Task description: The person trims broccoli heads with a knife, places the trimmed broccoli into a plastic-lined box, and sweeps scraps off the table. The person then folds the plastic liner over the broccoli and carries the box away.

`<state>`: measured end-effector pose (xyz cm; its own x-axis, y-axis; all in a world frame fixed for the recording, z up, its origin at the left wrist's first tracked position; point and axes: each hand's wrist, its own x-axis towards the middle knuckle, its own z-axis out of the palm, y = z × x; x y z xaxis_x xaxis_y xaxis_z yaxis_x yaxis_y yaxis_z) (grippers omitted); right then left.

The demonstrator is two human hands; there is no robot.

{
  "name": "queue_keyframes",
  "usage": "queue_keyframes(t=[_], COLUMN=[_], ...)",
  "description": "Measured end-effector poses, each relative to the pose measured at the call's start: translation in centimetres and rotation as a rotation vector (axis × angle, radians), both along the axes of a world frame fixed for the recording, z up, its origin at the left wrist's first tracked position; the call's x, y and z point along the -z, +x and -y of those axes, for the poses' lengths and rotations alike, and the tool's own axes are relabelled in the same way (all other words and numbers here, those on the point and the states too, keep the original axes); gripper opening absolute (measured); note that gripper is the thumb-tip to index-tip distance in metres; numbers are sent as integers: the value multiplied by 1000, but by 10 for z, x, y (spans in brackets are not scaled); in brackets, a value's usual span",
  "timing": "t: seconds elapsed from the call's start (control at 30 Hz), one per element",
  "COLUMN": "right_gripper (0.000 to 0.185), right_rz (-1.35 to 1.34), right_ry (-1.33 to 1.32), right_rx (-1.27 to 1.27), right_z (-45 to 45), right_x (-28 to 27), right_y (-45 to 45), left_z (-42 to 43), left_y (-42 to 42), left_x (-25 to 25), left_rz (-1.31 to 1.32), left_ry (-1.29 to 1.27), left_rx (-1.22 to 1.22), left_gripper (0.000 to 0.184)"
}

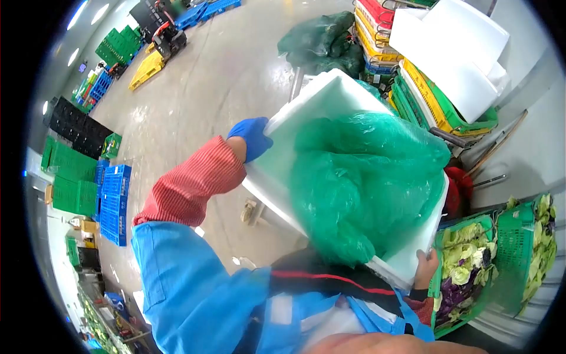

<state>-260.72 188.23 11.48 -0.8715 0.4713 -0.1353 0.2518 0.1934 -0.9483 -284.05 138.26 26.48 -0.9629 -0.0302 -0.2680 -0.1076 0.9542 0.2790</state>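
Observation:
A white foam box (276,171) is held tilted in front of my body. A crumpled green plastic bag (365,183) lines it and bulges over its near edge; what lies inside the bag, if anything, cannot be made out. My left hand (252,139), in a blue glove, is closed over the box's left rim. At the near right corner my bare right hand (425,268) grips the same box, its fingers partly hidden behind the wall.
Green crates of cut leaves (469,259) stand close at my right. Beyond the box are stacked coloured crates (377,41) topped by white foam pieces (454,47), beside green plastic bags (321,44). Blue pallets (115,203) and a yellow pallet jack (147,69) are across the floor.

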Motion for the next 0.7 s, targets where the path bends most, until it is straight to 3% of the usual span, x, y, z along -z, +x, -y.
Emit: queue_keyframes(t=[0.07, 0.4, 0.7], right_gripper=[33, 25, 30], right_rz=[6, -19, 52], right_ry=[8, 132, 159], right_rx=[-3, -60, -131], right_z=[-3, 20, 48], right_x=[7, 15, 14], right_y=[-4, -73, -143], left_z=[-7, 34, 77], left_y=[-8, -26, -69], left_x=[4, 19, 14], left_rz=[30, -21, 11], left_ry=[4, -9, -64], left_rx=[-11, -157, -206], left_gripper=[38, 47, 54])
